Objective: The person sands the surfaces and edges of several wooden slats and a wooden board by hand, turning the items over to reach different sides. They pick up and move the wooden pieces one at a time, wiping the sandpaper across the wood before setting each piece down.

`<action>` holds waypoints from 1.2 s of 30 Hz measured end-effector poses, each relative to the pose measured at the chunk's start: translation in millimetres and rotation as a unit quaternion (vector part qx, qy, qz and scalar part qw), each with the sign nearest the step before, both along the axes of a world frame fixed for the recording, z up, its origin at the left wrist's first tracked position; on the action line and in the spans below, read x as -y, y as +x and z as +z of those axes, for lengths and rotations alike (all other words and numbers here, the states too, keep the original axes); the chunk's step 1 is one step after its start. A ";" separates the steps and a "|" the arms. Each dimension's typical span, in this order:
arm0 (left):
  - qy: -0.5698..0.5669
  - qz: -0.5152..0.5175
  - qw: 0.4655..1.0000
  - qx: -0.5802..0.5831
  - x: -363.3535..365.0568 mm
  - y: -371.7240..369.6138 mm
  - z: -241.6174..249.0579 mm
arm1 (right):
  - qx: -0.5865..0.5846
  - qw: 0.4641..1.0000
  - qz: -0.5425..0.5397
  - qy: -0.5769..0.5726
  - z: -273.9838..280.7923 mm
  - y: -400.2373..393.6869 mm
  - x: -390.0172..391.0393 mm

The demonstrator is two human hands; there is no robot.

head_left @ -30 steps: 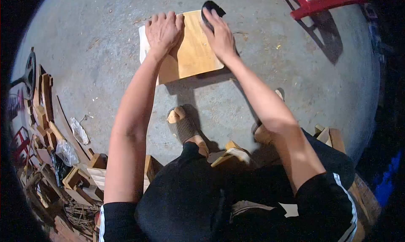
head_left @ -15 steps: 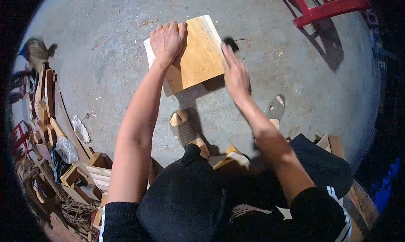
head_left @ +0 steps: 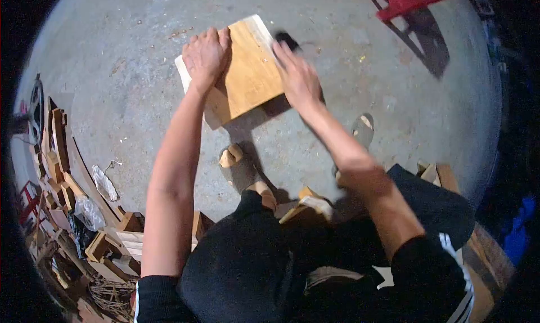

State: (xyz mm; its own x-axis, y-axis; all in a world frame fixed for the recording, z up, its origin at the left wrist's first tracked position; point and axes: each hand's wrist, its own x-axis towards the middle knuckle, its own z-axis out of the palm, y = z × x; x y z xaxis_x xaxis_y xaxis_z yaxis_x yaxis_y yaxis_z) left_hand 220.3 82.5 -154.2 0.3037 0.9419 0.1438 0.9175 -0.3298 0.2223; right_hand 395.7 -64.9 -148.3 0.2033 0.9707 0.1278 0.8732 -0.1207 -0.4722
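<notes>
A yellow-brown wooden board [head_left: 250, 70] with pale edges is in front of me, above the concrete floor in this view. My left hand [head_left: 205, 55] presses on its left part, fingers bent over the far edge. At the board's right edge is my right hand [head_left: 299, 78], slightly blurred, its fingers together and pointing toward the far corner. A thin greyish strip shows along those fingertips, with a black patch [head_left: 287, 40] just beyond them. I cannot tell what the right hand holds.
Wood offcuts [head_left: 56, 171], a clear plastic bag [head_left: 89, 212] and a bundle of twigs [head_left: 112, 295] lie along the left. A white scrap [head_left: 104, 182] is on the floor. The legs of a red stand [head_left: 422, 1] reach in at the top right. My sandalled feet are below the board.
The right hand has slid a little along the board's right edge toward the far corner. The left hand keeps its place on the board. The whole view has shifted slightly.
</notes>
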 end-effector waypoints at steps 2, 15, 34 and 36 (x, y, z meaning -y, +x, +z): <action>0.001 -0.009 1.000 0.010 0.7 -1.6 -2.8 | 0.010 1.000 0.014 -0.006 4.8 -4.1 -57.5; -0.038 -0.003 0.999 -0.012 -3.1 -1.7 -5.0 | -0.031 0.998 -0.050 -0.025 2.0 -5.4 18.2; -0.197 0.041 0.979 0.017 -8.2 -22.0 -7.2 | -0.214 0.958 -0.169 0.091 -13.4 -53.5 27.6; -0.308 0.042 0.943 0.123 -1.8 -40.0 -36.1 | -0.222 0.964 -0.116 0.094 -10.2 -9.6 -0.7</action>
